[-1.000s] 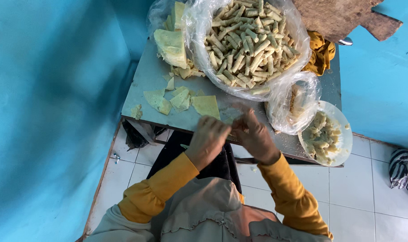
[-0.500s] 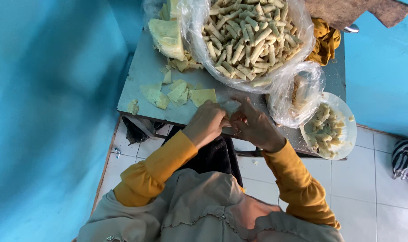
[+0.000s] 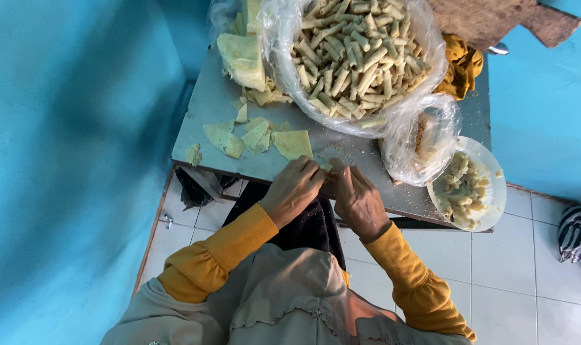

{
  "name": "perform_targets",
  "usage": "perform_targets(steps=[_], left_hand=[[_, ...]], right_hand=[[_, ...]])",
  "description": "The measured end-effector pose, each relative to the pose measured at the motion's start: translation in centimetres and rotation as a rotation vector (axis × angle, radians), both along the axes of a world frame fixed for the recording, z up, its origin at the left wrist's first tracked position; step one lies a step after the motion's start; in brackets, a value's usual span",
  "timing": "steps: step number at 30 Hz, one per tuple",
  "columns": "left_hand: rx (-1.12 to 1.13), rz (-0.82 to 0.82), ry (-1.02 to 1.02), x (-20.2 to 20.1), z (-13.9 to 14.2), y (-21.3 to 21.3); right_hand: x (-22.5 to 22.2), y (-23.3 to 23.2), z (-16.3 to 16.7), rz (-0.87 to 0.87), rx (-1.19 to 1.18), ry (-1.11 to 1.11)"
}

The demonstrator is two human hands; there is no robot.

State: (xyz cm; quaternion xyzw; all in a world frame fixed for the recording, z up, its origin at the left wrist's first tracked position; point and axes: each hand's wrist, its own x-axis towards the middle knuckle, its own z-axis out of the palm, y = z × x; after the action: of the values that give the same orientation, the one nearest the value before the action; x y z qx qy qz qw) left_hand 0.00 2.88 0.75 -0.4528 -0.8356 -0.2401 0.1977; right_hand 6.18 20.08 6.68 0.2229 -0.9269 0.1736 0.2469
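In the middle of the frame we see our left hand [image 3: 295,190] and right hand [image 3: 357,200] pressed close together at the near edge of a grey metal table [image 3: 207,115], fingertips pinching a small pale piece of dough wrapper [image 3: 327,165]. Just above lie flat pale wrapper squares [image 3: 291,144]; a clear plastic bag of rolled pastry sticks [image 3: 357,54] fills the top centre.

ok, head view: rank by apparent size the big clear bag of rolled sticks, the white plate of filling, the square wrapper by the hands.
1. Big clear plastic bag of pale rolled sticks
2. Round white plate of crumbly filling
3. Pale yellow square wrapper
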Motion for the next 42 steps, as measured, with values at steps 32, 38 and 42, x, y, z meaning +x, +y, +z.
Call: perform_targets(steps=[32, 38, 42], left_hand=[[0.437, 0.231, -0.247, -2.2, 2.0, -3.1], [0.632, 0.205, -0.349, -2.2, 2.3, -3.3], [0.699, 0.213, -0.435, -2.5, 2.1, -3.6]], right_hand=[[-2.7, 1.1, -0.8, -0.123, 0.044, -0.129], [-7.9, 4.9, 2.1, -0.456, 0.793, -0.068], [-7.3, 2.8, 2.5, -0.296, 0.229, 0.154]])
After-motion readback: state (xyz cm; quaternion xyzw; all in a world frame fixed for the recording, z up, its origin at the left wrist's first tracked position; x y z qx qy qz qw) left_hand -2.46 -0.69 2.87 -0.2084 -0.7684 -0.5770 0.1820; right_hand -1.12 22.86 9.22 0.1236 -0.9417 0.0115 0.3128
